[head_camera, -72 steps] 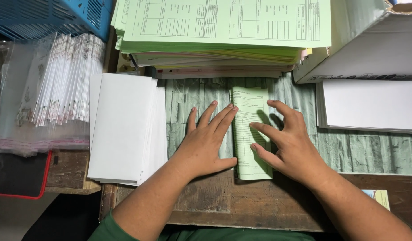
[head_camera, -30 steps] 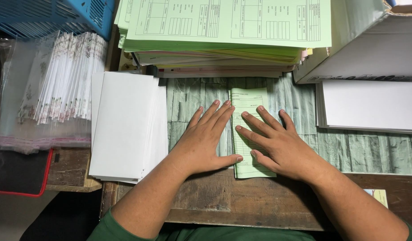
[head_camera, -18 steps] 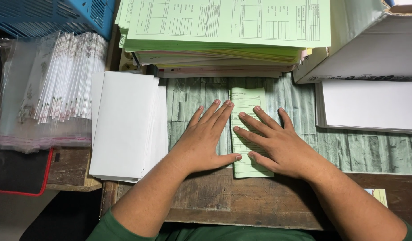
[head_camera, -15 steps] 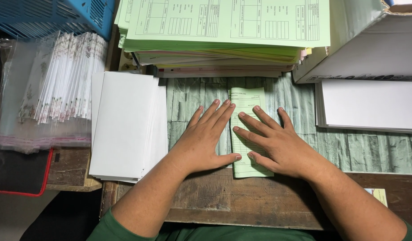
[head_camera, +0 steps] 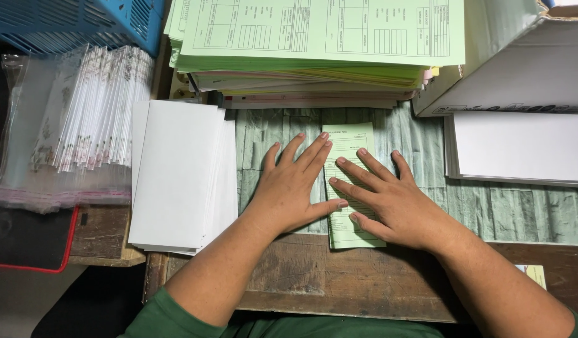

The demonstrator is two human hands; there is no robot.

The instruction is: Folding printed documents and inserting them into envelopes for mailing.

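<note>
Hands flat, fingers spread: left hand [head_camera: 293,191] and right hand [head_camera: 392,200] press folded green form [head_camera: 350,144] onto table [head_camera: 521,216]. White envelope stack [head_camera: 176,175] at 9 o'clock, green form pile [head_camera: 314,37] at 12.

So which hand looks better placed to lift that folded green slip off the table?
Probably the right hand: it lies flat on the folded green slip, covering most of it. The left hand rests beside it, mostly on the table.

Clear plastic sleeves [head_camera: 63,131] lie stacked at far left, and a white cardboard box [head_camera: 514,62] stands at upper right.
</note>
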